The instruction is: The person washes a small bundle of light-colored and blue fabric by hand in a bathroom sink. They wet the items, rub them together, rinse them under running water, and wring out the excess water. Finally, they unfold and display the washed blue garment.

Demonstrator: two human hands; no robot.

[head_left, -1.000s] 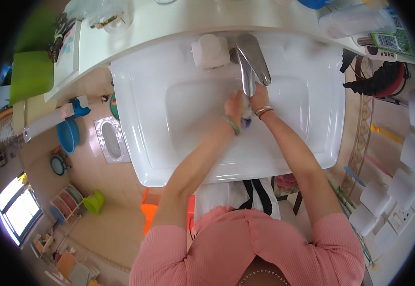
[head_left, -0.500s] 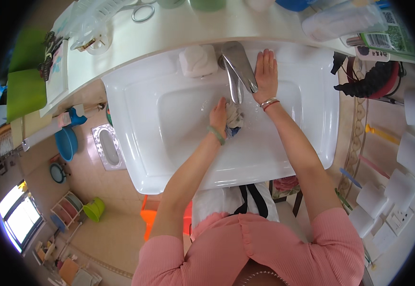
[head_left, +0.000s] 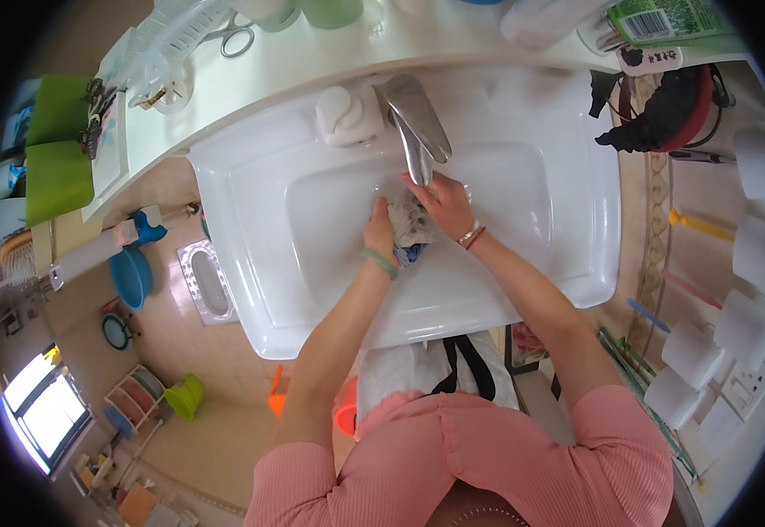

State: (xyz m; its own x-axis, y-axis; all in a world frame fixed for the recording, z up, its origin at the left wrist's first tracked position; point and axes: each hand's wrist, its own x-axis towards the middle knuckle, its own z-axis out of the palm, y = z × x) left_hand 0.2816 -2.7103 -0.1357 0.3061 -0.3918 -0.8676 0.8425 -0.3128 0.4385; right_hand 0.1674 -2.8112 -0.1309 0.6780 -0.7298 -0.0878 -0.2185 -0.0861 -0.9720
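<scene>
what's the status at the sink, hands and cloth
Left hand and right hand both gripping wet cloth. Cloth under faucet, over basin. Nothing in the way.

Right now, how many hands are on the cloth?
2: the left hand on the cloth from its left, the right hand from its right, under the tap.

My hands (head_left: 381, 235) (head_left: 442, 204) cover most of the cloth (head_left: 411, 225), the tap (head_left: 419, 132) hides whatever's running under it, and the bottles (head_left: 330, 10) up top get cut off.
</scene>
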